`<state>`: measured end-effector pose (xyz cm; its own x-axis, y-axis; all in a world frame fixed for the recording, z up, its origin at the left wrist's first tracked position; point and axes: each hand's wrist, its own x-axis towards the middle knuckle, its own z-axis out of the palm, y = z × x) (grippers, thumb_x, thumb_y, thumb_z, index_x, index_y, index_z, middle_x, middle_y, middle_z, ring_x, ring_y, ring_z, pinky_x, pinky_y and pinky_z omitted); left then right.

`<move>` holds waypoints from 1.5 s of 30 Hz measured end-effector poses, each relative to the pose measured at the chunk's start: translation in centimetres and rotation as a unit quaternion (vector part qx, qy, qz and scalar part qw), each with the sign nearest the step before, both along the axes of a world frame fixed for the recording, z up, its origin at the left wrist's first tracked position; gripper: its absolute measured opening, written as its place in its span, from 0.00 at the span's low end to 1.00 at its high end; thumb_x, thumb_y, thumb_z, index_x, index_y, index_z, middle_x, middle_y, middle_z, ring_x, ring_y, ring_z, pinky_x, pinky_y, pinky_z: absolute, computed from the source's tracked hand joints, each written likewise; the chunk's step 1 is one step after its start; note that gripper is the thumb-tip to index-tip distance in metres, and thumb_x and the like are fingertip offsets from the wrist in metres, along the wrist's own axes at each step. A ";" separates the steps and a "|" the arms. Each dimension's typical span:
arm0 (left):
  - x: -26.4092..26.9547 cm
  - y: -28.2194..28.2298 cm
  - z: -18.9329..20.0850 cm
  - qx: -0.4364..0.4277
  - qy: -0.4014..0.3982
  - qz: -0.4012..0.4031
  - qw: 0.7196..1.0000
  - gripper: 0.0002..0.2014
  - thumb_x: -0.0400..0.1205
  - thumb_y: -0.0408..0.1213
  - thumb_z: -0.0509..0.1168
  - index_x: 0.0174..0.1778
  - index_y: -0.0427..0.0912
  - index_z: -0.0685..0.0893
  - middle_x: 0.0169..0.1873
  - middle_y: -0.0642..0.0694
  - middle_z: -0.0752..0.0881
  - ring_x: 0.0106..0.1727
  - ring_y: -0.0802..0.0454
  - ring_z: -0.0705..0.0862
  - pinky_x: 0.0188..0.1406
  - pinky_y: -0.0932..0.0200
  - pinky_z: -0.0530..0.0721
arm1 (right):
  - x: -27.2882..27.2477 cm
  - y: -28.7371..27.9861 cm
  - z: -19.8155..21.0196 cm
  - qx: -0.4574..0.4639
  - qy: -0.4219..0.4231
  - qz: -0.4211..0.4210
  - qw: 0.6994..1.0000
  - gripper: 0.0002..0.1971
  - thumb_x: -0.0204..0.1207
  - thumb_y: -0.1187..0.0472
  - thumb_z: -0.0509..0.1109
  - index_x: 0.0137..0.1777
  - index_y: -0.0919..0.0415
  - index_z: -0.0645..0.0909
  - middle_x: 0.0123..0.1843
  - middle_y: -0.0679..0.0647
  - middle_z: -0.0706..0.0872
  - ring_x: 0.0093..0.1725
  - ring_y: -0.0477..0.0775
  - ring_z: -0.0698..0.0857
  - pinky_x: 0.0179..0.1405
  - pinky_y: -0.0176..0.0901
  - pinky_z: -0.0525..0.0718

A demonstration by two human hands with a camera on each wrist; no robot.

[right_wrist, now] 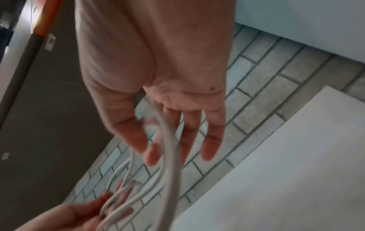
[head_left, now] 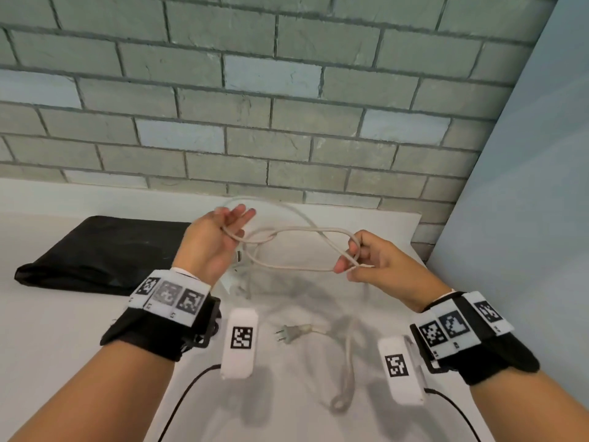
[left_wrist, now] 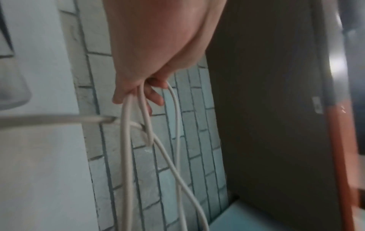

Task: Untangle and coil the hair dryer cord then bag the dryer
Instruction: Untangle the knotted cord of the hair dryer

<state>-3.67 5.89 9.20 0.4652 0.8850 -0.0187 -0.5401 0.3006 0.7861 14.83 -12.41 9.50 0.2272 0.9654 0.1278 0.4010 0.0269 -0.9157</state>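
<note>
Both hands hold a white cord (head_left: 302, 232) stretched in loops above the white table (head_left: 63, 314). My left hand (head_left: 234, 223) has loops lying across its palm under the thumb, fingers pointing up; the left wrist view shows the left hand (left_wrist: 138, 100) with cord (left_wrist: 126, 156) strands hanging from it. My right hand (head_left: 350, 260) pinches the loops' other end between thumb and fingers, and the right hand (right_wrist: 158, 150) has cord (right_wrist: 169, 148) running over its fingers. The plug (head_left: 287, 333) lies on the table, its cord tail (head_left: 347, 362) trailing toward me. A white body (head_left: 237, 260), maybe the dryer, is mostly hidden behind the left hand.
A flat black bag (head_left: 95, 250) lies on the table to the left of my left hand. A grey brick wall (head_left: 287, 106) runs along the table's far edge and a pale blue panel (head_left: 526, 202) closes the right side.
</note>
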 end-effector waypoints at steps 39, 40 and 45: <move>-0.5 -3.0 4.5 0.355 0.006 -0.024 0.935 0.08 0.85 0.36 0.52 0.43 0.48 0.74 0.78 0.59 0.63 0.62 0.53 0.84 0.50 0.57 0.87 | -1.4 1.0 -3.2 0.035 0.002 -0.029 0.999 0.12 0.74 0.72 0.66 0.39 0.61 0.65 0.48 0.56 0.86 0.36 0.53 0.82 0.30 0.34 0.77; -0.2 -3.4 4.4 0.366 0.006 -0.024 0.930 0.08 0.85 0.35 0.52 0.43 0.48 0.73 0.79 0.59 0.61 0.63 0.53 0.83 0.51 0.57 0.86 | -1.7 1.2 -3.2 0.029 0.005 -0.009 1.000 0.12 0.74 0.74 0.65 0.40 0.62 0.65 0.49 0.59 0.86 0.34 0.51 0.83 0.29 0.30 0.76; -0.3 -3.0 4.9 0.426 0.051 0.033 0.903 0.09 0.85 0.34 0.52 0.61 0.43 0.71 0.58 0.83 0.71 0.61 0.63 0.77 0.62 0.54 0.78 | -2.6 0.8 -3.9 0.003 0.092 0.090 0.992 0.17 0.75 0.78 0.62 0.34 0.60 0.62 0.38 0.65 0.81 0.38 0.47 0.88 0.35 0.33 0.81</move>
<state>-3.98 2.86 14.12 0.4452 0.6239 0.6423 -0.4462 -0.4673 0.7633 12.24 -11.58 5.57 0.0709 0.9918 0.1063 0.2159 0.0888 -0.9724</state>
